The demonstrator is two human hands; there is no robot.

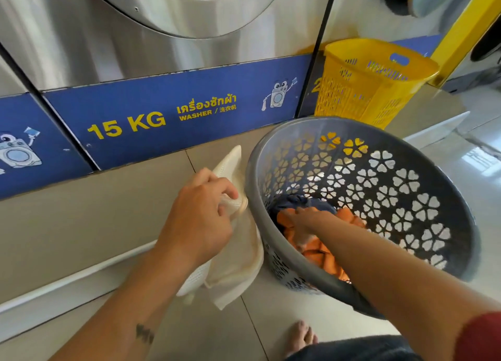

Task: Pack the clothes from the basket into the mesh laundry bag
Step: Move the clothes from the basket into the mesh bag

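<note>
A grey round basket [406,198] with flower-shaped holes stands on the floor, tilted toward me. At its bottom lie an orange cloth [314,252] and a dark blue garment [295,202]. My right hand [303,219] reaches deep inside and presses on the orange cloth; whether the fingers grip it is hard to tell. Just left of the basket, my left hand [198,217] is shut on the top edge of the cream mesh laundry bag [238,265], which hangs down to the floor.
A steel washer front [162,48] with a blue "15 KG" panel rises directly ahead on a tiled step. A yellow plastic basket [366,81] stands behind the grey one. My bare foot [301,336] rests on the pale floor tiles.
</note>
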